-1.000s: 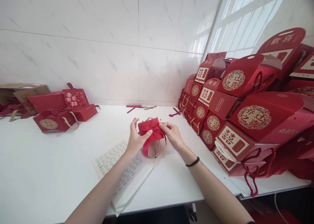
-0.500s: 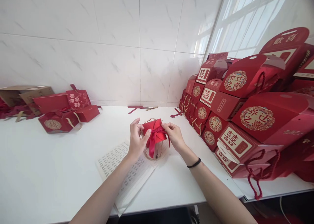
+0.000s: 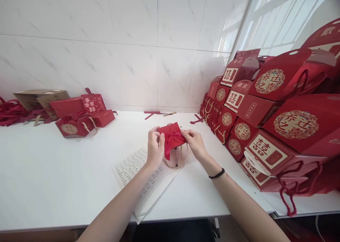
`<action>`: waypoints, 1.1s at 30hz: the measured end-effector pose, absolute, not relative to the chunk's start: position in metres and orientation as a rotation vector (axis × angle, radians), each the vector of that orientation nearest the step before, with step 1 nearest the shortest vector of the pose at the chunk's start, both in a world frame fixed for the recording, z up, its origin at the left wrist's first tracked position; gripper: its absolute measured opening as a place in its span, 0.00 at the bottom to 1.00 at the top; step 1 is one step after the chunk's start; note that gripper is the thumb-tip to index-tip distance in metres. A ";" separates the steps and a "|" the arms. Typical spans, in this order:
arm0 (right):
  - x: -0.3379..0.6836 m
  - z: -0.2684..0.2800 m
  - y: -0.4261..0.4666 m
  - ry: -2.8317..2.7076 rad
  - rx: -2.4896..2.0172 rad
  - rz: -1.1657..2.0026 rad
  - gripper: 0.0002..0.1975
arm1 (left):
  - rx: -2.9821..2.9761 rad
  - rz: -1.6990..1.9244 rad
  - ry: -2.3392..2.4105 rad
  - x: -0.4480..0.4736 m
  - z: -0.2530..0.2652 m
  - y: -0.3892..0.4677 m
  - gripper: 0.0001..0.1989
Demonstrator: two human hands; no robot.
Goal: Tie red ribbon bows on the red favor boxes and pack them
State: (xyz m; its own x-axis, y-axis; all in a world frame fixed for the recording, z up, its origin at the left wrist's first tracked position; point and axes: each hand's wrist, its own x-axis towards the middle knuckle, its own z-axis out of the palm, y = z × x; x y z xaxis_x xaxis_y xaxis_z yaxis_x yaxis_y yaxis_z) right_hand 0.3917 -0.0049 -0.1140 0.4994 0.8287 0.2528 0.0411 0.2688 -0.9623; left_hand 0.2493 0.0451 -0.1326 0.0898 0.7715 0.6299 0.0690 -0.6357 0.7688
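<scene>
A small red gift box (image 3: 172,131) with a dark red ribbon (image 3: 168,151) tied across it is held above the table between my hands. My left hand (image 3: 155,148) grips its left end, thumb on the near face. At the right end, the thumb and fingers of my right hand (image 3: 195,143) pinch the edge; whether ribbon is also in that pinch is too small to tell. Cream twisted rope handles (image 3: 174,166) hang below the box and show behind it. Under the box lies a sheet of handwritten paper (image 3: 130,166).
Stacked red gift boxes (image 3: 289,128) fill the right side of the table. At the left stand a few finished red boxes (image 3: 73,127), an open cardboard box (image 3: 39,97) and a ribbon heap (image 3: 13,113). Ribbon strips (image 3: 152,114) lie by the wall.
The view has shifted slightly, moving everything rightward in the picture. The gift box has tilted a little, its ribbon tail hanging differently. Both hands keep hold of it.
</scene>
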 end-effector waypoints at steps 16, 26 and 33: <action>0.392 -0.116 -0.004 -0.916 -1.177 0.716 0.24 | 1.689 1.478 0.826 0.252 -0.133 0.045 0.07; 0.402 -0.121 -0.003 -0.917 -1.164 0.751 0.23 | 1.590 1.456 0.730 0.248 -0.131 0.053 0.06; 0.400 -0.119 -0.005 -0.928 -1.156 0.763 0.21 | 1.805 1.470 0.755 0.244 -0.125 0.051 0.09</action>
State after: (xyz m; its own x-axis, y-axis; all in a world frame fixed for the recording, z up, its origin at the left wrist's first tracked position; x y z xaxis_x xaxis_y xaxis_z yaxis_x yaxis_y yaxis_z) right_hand 0.4000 -0.0055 -0.1185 0.4308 0.8786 0.2059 -0.0329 0.2433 -0.9694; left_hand 0.2440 0.0515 -0.1254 0.1933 0.7867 0.5863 0.0179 -0.6003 0.7996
